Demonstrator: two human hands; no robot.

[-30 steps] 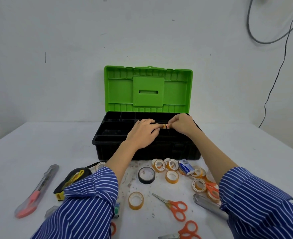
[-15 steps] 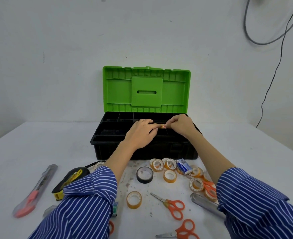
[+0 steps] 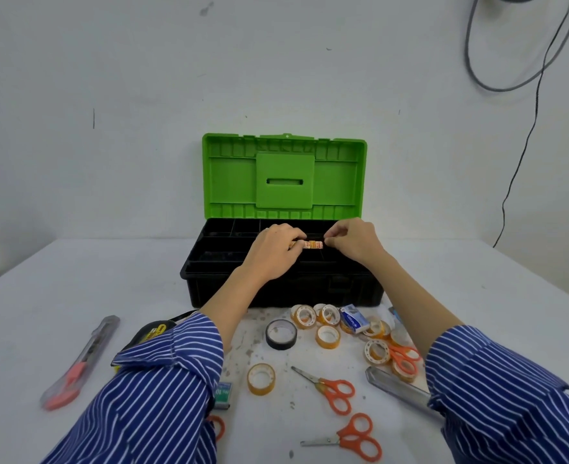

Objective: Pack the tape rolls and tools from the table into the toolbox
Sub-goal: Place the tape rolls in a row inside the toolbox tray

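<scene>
The black toolbox stands open with its green lid upright at the table's middle. Over its compartment tray, my left hand and my right hand pinch the two ends of a short row of small orange-and-white tape rolls. On the table in front lie a black tape roll, several yellow tape rolls, a lone yellow roll and orange-handled scissors.
A pink-and-grey utility knife lies at the left, a black-and-yellow tape measure partly under my left sleeve. A blue staple box, a second pair of scissors and a clear-handled cutter lie at the right. Cables hang on the wall.
My hands have drawn slightly apart, so more of the row of small tape rolls shows between them. Both stay over the toolbox tray.
</scene>
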